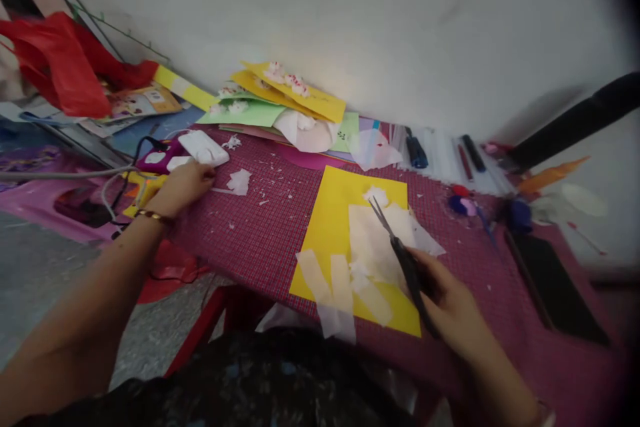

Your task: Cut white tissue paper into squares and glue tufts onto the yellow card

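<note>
Head-worn view, facing forward and down, close over the table (240, 233)

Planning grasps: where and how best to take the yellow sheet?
Yellow sheet: probably pinch its far-left corner from the left; it's bare there, whereas white pieces cover much of its right half, where the right hand holds scissors.

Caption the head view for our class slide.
Right hand holds scissors over yellow paper; left hand is beside a white object.
</note>
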Demonstrator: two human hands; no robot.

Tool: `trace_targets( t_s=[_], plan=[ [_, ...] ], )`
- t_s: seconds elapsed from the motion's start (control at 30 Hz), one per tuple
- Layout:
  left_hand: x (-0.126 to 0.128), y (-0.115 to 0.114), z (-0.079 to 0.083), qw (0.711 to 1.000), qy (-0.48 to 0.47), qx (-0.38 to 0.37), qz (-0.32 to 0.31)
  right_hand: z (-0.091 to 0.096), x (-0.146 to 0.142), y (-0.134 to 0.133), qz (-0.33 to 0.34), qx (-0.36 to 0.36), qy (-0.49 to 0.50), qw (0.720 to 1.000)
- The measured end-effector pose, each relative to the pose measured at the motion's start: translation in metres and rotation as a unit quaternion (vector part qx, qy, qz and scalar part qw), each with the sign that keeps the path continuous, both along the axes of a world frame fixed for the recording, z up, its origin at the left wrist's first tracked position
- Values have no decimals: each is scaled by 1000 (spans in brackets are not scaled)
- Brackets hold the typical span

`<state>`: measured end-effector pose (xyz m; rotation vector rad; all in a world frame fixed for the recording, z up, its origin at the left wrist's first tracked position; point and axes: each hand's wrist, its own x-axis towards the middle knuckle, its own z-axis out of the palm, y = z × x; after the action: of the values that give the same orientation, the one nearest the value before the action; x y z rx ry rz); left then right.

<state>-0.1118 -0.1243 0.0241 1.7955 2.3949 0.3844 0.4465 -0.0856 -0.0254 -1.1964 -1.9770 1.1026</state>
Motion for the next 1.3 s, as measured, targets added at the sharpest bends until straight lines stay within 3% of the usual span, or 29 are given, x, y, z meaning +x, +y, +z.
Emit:
trace_targets(
  t_s=[0.13,0.23,0.33,0.43,0.6,0.77,0.87,1.03,1.17,1.3],
  plan=[
    [-1,5,3,994,106,-18,17,1,-1,1,-7,-6,0,1000],
    [11,13,6,998,51,1,-20,0,0,2,-14,-12,-8,1000],
    [21,31,3,997,-16,-30,-74,0,0,2,-20,-12,-14,1000],
    [26,48,-5,994,-1,-52,-93,1,1,2,-16,-15,-8,1000],
    [30,56,-9,988,-119,-75,-61,2,4,0,-14,-12,-20,1000],
    [45,57,12,961,-271,-50,-11,1,3,-2,-15,-22,-7,1000],
    [62,67,20,959,-281,-42,-24,2,3,-3,-5,-31,-7,999],
    [86,82,15,963,-250,-73,-64,1,5,-2,-8,-17,-15,1000],
    [75,71,21,974,-187,-94,-81,3,3,-4,11,5,-15,1000],
    [45,51,25,986,-157,-49,4,8,0,-6,18,28,-20,999]
  ],
)
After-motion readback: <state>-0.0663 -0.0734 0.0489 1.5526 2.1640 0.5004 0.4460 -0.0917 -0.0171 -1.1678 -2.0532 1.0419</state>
